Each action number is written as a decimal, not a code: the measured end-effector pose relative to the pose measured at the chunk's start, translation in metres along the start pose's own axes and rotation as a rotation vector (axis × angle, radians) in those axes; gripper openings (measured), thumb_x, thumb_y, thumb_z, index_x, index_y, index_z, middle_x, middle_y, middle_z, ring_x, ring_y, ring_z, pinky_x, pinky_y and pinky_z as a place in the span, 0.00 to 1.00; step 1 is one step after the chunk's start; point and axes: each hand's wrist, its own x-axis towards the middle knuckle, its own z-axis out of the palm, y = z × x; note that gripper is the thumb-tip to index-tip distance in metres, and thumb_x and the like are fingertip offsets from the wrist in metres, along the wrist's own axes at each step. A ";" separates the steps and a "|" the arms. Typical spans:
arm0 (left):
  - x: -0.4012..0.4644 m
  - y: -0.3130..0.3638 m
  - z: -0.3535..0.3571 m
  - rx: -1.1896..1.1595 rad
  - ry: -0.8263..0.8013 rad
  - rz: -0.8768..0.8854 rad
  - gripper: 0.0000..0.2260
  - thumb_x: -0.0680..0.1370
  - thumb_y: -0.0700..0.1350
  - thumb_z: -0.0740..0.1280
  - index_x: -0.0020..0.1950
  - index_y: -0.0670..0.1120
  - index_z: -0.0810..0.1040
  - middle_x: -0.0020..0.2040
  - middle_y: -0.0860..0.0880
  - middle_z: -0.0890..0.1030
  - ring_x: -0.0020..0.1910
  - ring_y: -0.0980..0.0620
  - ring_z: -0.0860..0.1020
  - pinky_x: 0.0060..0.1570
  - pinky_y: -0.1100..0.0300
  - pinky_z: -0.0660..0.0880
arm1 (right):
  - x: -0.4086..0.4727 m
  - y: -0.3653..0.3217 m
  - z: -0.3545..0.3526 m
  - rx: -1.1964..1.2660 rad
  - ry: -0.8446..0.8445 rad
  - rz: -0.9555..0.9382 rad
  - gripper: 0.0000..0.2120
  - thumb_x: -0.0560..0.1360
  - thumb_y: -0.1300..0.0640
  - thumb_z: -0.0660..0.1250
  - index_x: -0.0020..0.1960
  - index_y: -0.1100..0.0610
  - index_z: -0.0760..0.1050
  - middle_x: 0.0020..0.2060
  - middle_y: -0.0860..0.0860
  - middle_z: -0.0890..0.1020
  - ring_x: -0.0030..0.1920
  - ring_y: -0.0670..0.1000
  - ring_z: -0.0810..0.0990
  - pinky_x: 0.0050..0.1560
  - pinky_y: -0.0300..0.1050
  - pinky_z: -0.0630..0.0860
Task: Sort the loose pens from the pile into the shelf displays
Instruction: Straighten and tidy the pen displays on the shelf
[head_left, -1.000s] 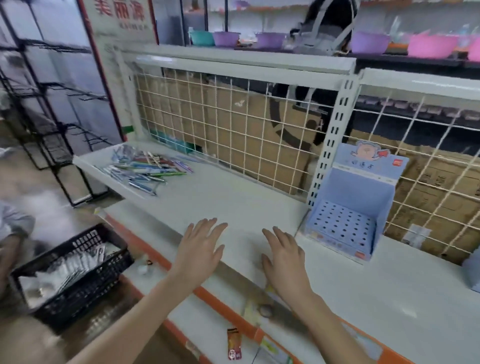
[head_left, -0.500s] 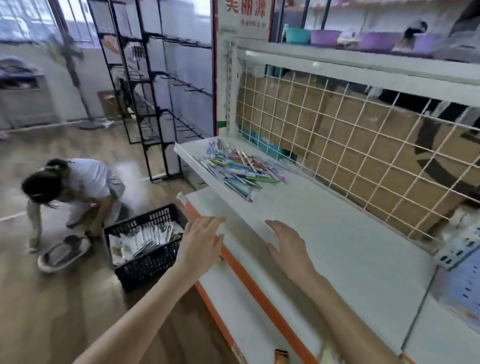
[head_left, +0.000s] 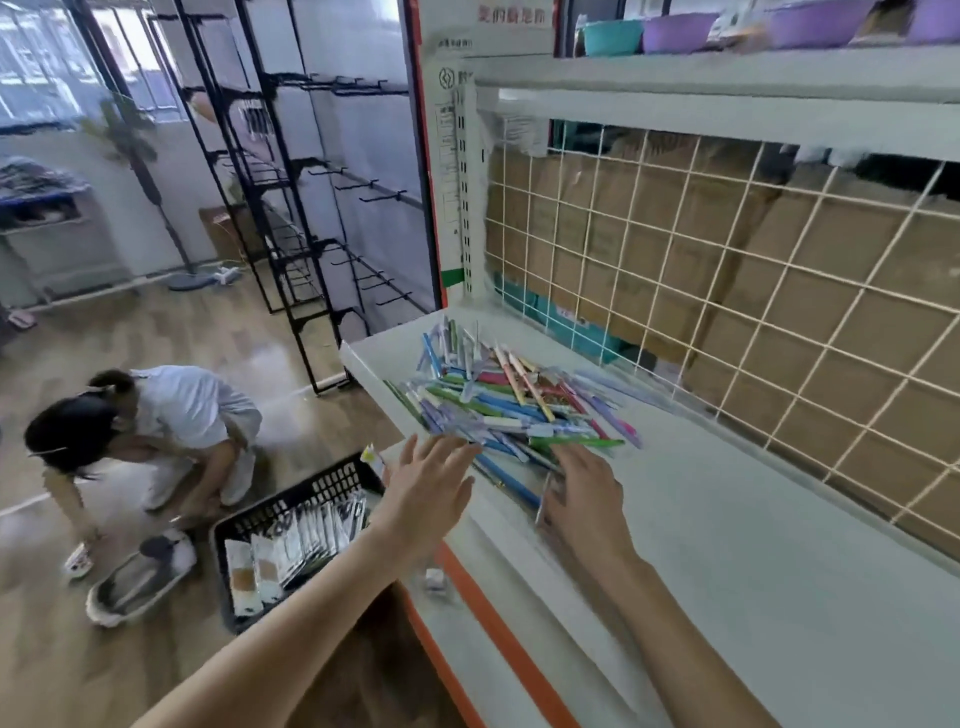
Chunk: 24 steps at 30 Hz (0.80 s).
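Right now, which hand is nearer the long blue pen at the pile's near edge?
Right. The right hand sits just right of the long blue pen, fingers at the pile. The left hand hovers farther off, left of it over the shelf's front edge.

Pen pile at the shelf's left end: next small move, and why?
Probably close the right hand on the pens at the near edge of the multicoloured pen pile. Its fingertips already touch them, both hands look open and empty, and the left hand hovers beside the white metal shelf.

A loose heap of plastic pens (head_left: 511, 402) is piled on the white metal shelf (head_left: 753, 545), before the wire grid back panel (head_left: 727, 291); a black plastic crate (head_left: 296, 525) is set on the floor left of the shelf, seemingly holding packets.
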 end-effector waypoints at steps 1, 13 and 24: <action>0.013 -0.004 0.006 -0.007 -0.001 0.009 0.17 0.71 0.42 0.72 0.60 0.47 0.78 0.56 0.46 0.81 0.57 0.44 0.79 0.58 0.41 0.72 | 0.011 0.002 0.002 -0.002 0.000 0.010 0.23 0.78 0.59 0.60 0.72 0.52 0.62 0.71 0.50 0.65 0.70 0.53 0.62 0.69 0.46 0.59; 0.080 -0.045 0.047 -0.151 -0.025 0.151 0.11 0.70 0.36 0.74 0.49 0.47 0.81 0.47 0.49 0.82 0.45 0.48 0.82 0.45 0.57 0.76 | 0.063 0.020 0.006 0.130 0.037 0.041 0.20 0.72 0.74 0.58 0.58 0.59 0.76 0.60 0.54 0.75 0.59 0.52 0.74 0.56 0.33 0.64; 0.118 -0.049 0.047 -0.046 -0.124 0.513 0.14 0.58 0.45 0.83 0.39 0.52 0.83 0.37 0.58 0.80 0.37 0.58 0.80 0.33 0.64 0.76 | 0.069 0.020 0.004 -0.008 0.063 0.147 0.15 0.72 0.68 0.65 0.57 0.58 0.79 0.57 0.51 0.75 0.57 0.50 0.74 0.57 0.34 0.64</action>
